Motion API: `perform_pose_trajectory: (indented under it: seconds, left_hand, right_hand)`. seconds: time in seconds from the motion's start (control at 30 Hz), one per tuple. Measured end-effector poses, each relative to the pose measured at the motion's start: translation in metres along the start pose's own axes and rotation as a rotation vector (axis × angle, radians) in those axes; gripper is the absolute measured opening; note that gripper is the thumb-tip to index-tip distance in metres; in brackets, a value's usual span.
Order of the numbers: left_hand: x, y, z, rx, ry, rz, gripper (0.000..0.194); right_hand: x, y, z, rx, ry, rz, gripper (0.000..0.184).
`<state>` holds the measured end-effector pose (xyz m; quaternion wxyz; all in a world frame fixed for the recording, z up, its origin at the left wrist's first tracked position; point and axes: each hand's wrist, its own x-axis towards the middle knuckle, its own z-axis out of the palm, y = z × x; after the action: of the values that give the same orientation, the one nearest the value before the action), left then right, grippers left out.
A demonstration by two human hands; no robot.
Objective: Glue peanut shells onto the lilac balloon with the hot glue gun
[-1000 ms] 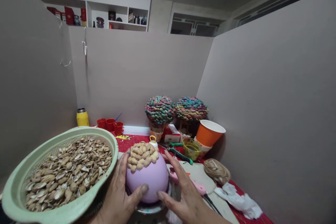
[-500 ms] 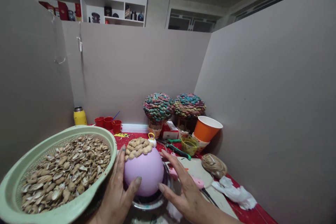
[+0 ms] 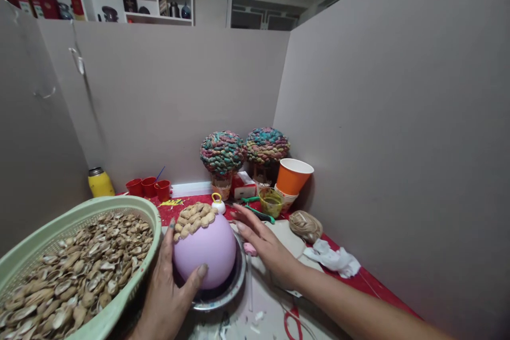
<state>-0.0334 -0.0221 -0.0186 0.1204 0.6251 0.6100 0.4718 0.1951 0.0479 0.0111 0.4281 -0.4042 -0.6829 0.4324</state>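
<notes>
Head view, as I look on: a lilac ball sits in a metal bowl, its upper left side covered with a patch of whole peanuts packed close together, the rest of its skin bare and smooth. The left hand has its grip around the left side of the ball, fingers along the flank and thumb pressed to the front. The right hand is loose and holds nothing, its fingers stretched out just right of the ball; whether a fingertip brushes it, I can't tell. To the left of the ball stands a pale green basket heaped with split peanut shells. Just beyond the ball is a small white piece with a yellow ring, and farther behind it two round-topped, many-coloured ornaments stand side by side. Beyond the ball to the left are three red cups and a yellow bottle. Beyond it to the right, an orange tub leans; nearer on that side of the red-covered tabletop lie a twine bundle and a crumpled white cloth.
</notes>
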Motion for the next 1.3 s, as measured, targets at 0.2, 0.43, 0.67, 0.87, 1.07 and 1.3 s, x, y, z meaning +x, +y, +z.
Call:
perform_pose_trajectory:
  seconds: [0.2, 0.43, 0.67, 0.87, 1.07, 1.3]
  left_hand:
    - [0.0, -0.002, -0.001, 0.022, 0.017, 0.014, 0.083]
    - [0.0, -0.002, -0.003, 0.02, 0.012, 0.028, 0.081]
    - [0.001, -0.005, -0.002, 0.024, -0.021, 0.041, 0.083]
    - [-0.001, -0.001, -0.002, 0.02, -0.038, 0.011, 0.084]
    - [-0.005, -0.001, -0.001, 0.011, -0.062, -0.001, 0.086]
    - [-0.005, 0.001, -0.001, -0.021, -0.065, -0.01, 0.084]
  right_hand:
    - [-0.002, 0.004, 0.007, 0.024, -0.096, 0.054, 0.063]
    - [0.0, -0.008, -0.034, -0.349, 0.0, -0.04, 0.05]
    - [-0.011, -0.002, -0.056, -0.884, -0.161, -0.054, 0.017]
    - [-0.013, 0.019, -0.053, -0.964, -0.193, -0.057, 0.027]
    - [-0.021, 0.025, -0.065, -0.848, -0.149, -0.076, 0.023]
    - [-0.023, 0.006, -0.098, -0.259, 0.042, 0.037, 0.039]
